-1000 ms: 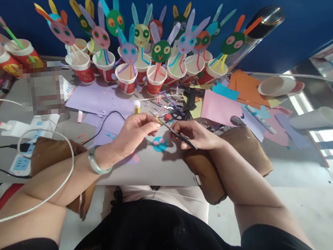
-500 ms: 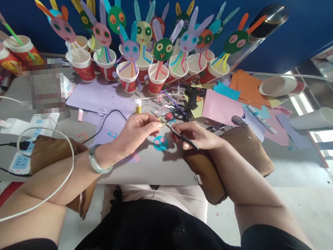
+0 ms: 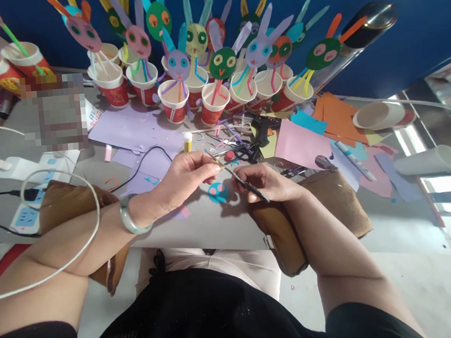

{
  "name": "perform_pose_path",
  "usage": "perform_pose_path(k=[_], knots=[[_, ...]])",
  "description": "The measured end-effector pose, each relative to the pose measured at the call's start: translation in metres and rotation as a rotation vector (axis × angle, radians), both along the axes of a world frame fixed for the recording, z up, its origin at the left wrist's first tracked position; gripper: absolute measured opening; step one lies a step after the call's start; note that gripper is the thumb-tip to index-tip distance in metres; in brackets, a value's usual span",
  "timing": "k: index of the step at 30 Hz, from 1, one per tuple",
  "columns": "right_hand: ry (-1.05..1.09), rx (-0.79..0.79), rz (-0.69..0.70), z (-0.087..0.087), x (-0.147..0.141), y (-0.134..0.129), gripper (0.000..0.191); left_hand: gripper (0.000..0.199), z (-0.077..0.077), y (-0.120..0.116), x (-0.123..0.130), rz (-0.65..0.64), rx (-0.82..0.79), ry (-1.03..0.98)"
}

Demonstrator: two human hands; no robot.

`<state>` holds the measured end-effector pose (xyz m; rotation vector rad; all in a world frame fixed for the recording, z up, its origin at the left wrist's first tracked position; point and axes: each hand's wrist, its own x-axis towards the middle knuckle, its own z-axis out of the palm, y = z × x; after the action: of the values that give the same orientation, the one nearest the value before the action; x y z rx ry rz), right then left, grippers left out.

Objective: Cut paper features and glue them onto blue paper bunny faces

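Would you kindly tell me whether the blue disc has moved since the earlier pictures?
No. The blue disc keeps its place below and right of the yellow tube; both shift slightly together in view.

A deep blue wall (image 3: 416, 52) backs the grey table (image 3: 211, 231), and light brightens the pale floor (image 3: 421, 288).

Blue disc (image 3: 218, 195) — pink circles (image 3: 212, 188)
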<state>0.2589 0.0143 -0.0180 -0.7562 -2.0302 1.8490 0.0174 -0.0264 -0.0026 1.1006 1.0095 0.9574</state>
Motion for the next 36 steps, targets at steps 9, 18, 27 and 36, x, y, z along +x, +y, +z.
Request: perform_pose_path(k=[9, 18, 27, 36], knots=[[-0.005, 0.005, 0.012, 0.0008, -0.0002, 0.0009, 0.059, 0.016, 0.0055, -0.0008, 0.0015, 0.025, -0.059, -0.032], [-0.012, 0.002, 0.022, 0.0023, -0.0006, 0.0018, 0.060, 0.018, 0.0018, -0.0009, 0.0005, 0.031, -0.009, -0.020], [-0.048, 0.025, 0.024, -0.0006, 0.0006, 0.0021, 0.060, 0.019, -0.0027, -0.0012, 0.0015, 0.048, 0.009, -0.001], [-0.028, -0.020, 0.014, -0.0011, -0.0006, 0.0018, 0.061, 0.019, -0.0024, -0.0009, 0.0012, 0.045, 0.000, -0.021]])
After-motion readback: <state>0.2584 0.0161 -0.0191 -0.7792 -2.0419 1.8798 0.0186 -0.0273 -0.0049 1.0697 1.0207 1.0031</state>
